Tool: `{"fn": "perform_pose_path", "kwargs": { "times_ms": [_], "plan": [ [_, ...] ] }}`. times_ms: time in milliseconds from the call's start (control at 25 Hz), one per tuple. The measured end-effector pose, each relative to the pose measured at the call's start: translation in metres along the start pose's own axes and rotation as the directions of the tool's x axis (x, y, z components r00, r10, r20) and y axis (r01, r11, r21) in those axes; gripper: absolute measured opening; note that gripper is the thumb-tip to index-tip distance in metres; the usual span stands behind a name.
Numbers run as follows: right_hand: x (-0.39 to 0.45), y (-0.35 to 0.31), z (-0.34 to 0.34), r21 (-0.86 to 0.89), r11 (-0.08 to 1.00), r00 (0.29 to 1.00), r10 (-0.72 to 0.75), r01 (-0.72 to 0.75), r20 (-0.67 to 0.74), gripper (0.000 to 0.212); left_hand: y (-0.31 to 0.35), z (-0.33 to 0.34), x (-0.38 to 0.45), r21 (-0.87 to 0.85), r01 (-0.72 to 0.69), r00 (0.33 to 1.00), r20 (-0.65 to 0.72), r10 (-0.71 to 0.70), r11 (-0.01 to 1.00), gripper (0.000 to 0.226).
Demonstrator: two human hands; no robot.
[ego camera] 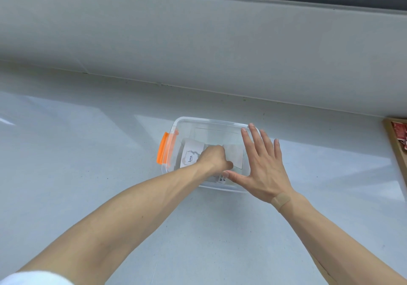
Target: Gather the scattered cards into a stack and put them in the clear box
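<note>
From my head camera, the clear box (211,152) sits on the pale table (88,174), its orange latch (163,151) on the left end. My left hand (214,159) reaches inside the box, fingers curled onto the cards (190,158) lying on its floor. My right hand (262,163) is spread flat, holding nothing, over the box's right end.

One word can be read — "love." — printed in dark letters on a white card (191,158) inside the clear box (179,123).
</note>
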State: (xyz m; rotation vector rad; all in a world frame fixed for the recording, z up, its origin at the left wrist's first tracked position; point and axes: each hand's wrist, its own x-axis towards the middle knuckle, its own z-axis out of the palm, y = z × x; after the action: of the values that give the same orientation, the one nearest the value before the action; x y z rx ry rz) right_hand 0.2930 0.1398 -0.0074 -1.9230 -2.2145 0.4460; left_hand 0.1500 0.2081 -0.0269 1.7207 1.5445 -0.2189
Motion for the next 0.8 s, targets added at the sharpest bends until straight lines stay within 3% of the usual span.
{"fn": "perform_pose_path", "kwargs": {
  "times_ms": [360, 640, 800],
  "plan": [
    [0.0, 0.002, 0.003, 0.0, 1.0, 1.0, -0.005, 0.005, -0.026, 0.104, -0.001, -0.002, 0.0, -0.093, 0.014, 0.999, 0.041, -0.01, 0.996, 0.004],
    [-0.002, 0.0, -0.003, -0.078, 0.997, 1.0, 0.001, -0.001, -0.002, 0.1, 0.006, -0.009, -0.012, -0.054, 0.05, 0.997, 0.07, -0.046, 0.997, 0.019],
    [-0.004, -0.003, -0.015, -0.125, 0.992, 1.0, 0.019, -0.02, -0.006, 0.094, 0.006, -0.019, -0.029, 0.066, 0.011, 0.998, 0.067, -0.016, 0.998, 0.036]
  ]
}}
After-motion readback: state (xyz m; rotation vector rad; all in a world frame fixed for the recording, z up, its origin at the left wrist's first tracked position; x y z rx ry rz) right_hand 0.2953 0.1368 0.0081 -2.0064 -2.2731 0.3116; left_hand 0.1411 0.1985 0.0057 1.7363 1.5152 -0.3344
